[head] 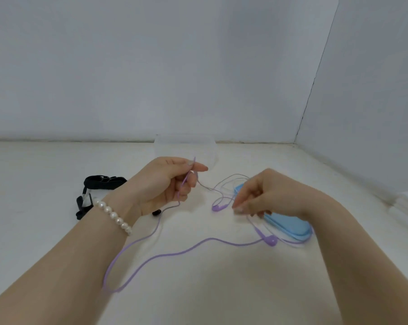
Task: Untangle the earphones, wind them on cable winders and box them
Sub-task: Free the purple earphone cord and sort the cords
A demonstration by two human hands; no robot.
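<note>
Above table, I saw left hand pinching purple earphone cable raised, keeping strand clear of knot. Right hand pinched thin strands near blue box, likely teasing loops apart. Earbuds lay between.

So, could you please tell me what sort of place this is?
Probably a staged recording corner: a white-covered table against plain white walls, bearing only purple earphones, a blue case and black earphones.

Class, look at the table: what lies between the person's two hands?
In the head view, between the left hand and right hand lie thin loops of the purple earphones' cable and one purple earbud over the white table.
</note>
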